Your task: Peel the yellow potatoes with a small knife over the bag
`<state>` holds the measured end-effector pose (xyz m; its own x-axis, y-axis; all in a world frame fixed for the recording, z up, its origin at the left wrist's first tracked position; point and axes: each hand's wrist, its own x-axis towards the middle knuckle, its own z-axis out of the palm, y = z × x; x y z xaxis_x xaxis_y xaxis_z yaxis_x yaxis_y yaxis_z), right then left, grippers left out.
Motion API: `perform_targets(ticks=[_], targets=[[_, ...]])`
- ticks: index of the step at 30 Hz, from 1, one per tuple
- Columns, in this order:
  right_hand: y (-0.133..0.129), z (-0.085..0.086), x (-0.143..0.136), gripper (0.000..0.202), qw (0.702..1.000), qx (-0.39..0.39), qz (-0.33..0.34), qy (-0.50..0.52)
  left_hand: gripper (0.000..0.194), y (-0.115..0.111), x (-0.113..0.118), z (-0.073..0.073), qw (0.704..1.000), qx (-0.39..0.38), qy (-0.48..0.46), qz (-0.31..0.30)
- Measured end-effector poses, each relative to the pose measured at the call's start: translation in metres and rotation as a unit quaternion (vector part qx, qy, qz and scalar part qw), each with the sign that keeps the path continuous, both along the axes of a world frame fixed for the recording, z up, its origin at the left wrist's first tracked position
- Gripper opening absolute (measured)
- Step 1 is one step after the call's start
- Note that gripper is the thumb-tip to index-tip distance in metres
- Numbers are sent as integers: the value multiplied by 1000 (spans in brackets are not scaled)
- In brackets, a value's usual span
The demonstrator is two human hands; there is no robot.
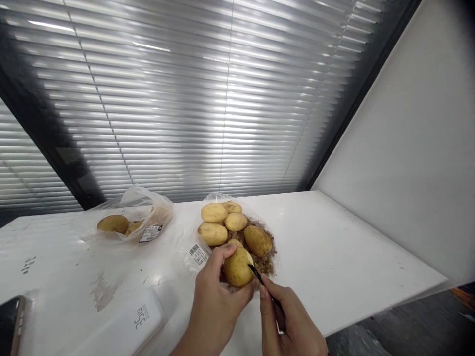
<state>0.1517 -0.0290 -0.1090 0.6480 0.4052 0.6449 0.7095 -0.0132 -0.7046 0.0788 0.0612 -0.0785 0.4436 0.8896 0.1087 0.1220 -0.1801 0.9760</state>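
My left hand (219, 301) has its thumb and fingers wrapped round a potato (238, 267), holding it up above the table. A pale patch of bare flesh shows on the potato's upper right side. In my right hand (287, 316) is a small black knife (275, 299), its tip touching the potato's right side. Behind my hands, several lighter, mostly peeled potatoes (214, 212) lie close together on a clear plastic bag (191, 257) with a printed label. A brown-skinned potato (258, 241) rests among brown peel scraps (272, 262) to their right.
At the left, another clear bag (158, 207) holds unpeeled potatoes (113, 224). A white power bank (122, 321) and a phone (10, 324) lie near the front left of the white table (334, 247). Blinds (178, 109) stand behind it, with a white wall (415, 148) at the right.
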Motion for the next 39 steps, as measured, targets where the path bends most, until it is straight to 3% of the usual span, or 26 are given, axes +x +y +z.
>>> perform_targets(ticks=[20,25,29,33,39], targets=[[-4,-2,9,18,996,-47,0,-80,42,-1,-1,0,998,-26,-18,-61],[-5,6,21,16,990,-51,47,-122,39,-3,0,-1,997,8,-29,-68],[-3,8,21,17,994,-48,59,-78,40,-4,1,1,999,-5,-21,-46],[-4,6,11,19,999,-14,24,19,44,-2,1,3,1000,-7,-21,-18],[-5,4,7,17,998,-1,51,25,43,-3,1,-3,1000,10,-13,-26]])
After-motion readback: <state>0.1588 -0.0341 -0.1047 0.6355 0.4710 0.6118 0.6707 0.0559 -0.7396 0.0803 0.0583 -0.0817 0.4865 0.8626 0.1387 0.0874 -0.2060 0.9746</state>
